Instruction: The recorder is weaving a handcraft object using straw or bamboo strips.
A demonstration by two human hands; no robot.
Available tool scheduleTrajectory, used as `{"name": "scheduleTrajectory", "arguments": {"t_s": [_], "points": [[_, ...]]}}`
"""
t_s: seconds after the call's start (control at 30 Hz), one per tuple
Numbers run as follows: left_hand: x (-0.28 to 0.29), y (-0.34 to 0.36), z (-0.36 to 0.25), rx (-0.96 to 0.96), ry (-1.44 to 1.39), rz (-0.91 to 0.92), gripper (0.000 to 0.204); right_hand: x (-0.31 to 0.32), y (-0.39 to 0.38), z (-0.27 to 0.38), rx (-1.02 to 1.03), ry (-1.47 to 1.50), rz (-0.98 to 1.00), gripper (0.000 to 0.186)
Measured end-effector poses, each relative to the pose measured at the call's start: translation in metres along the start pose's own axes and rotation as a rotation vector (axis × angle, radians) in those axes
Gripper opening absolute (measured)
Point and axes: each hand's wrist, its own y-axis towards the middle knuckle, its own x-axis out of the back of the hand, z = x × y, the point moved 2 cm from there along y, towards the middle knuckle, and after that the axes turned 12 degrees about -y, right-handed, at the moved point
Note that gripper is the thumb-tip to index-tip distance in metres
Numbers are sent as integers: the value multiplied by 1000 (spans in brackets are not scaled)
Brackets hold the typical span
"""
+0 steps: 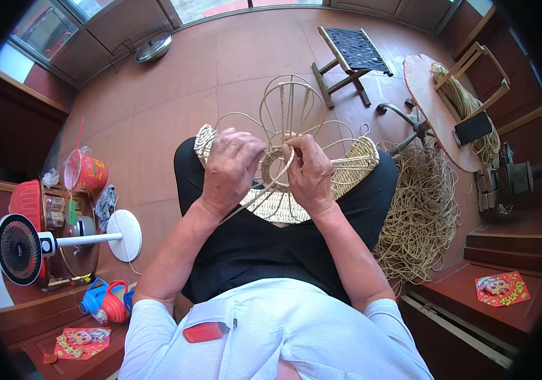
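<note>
a stand fan (20, 248) lies at the far left, its base (124, 235) towards the person's knee. the left hand (229, 168) hides much of the woven basket (340, 174) on the lap; only a pale plaited edge shows beside it. the basket is straw-coloured, with bare wire ribs (290, 104) looping up from a small ring. the left hand's fingers curl closed on the weave. the right hand (309, 171) pinches a thin strand (255, 196) at the ring. a loose cord pile (420, 215) lies right.
</note>
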Motion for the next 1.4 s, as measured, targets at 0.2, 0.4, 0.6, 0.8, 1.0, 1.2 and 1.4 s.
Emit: {"name": "scheduleTrajectory", "arguments": {"t_s": [0.2,0.4,0.6,0.8,1.0,1.2,1.4], "points": [[-25,13,5,-30,-30,-49,16,-1,3,-9,-55,82,32,12],[-31,14,6,101,-116,-162,12,26,20,16,79,-331,-42,15],[-37,24,1,204,-114,-181,11,28,23,6,90,-514,-37,16],[-37,16,1,136,-129,-238,10,34,39,27,245,-590,-81,13],[-39,17,1,147,-156,-264,7,25,67,15,299,-507,-92,10],[-42,18,2,187,-83,-218,6,14,83,17,381,-555,-16,11],[-45,18,-1,176,-83,-205,9,17,78,9,394,-439,-5,21]]}}
